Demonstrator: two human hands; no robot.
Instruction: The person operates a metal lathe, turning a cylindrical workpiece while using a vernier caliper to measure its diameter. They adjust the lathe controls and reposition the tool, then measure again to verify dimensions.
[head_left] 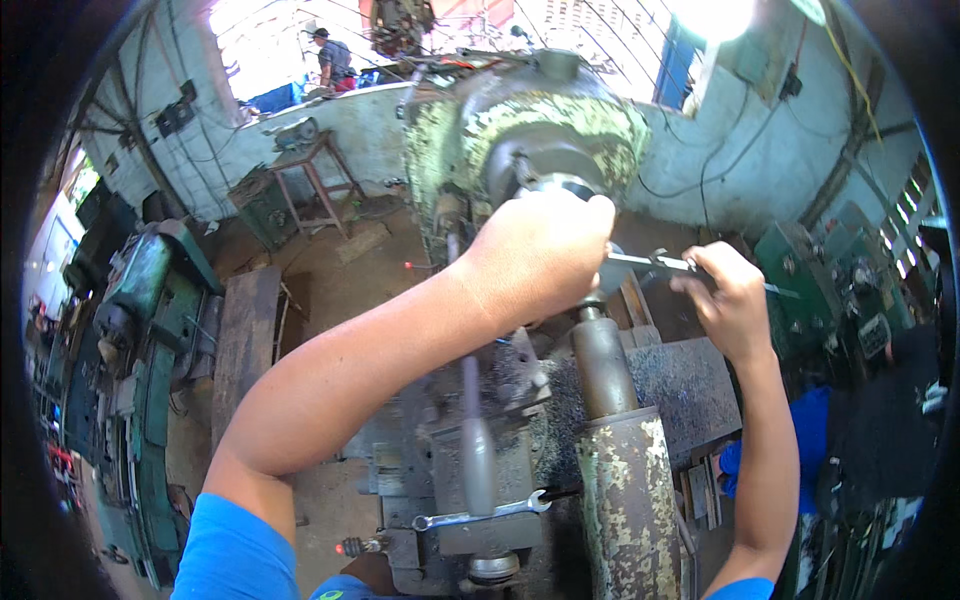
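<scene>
A metal lathe stands in front of me, its chuck partly hidden by my left hand. That hand is closed at the workpiece; its palm side is turned away, and what its fingers hold cannot be made out. With my right hand I grip a caliper by its beam, fingers and thumb bent around it. The caliper's jaw end reaches left to a round, shiny workpiece beside my left hand. Below this sits the tailstock quill, in line with the workpiece.
A combination wrench lies across the tool post near me. The peeling green tailstock stands close on the right. Another green machine and a wooden plank are at left. Beyond the window a person is outside.
</scene>
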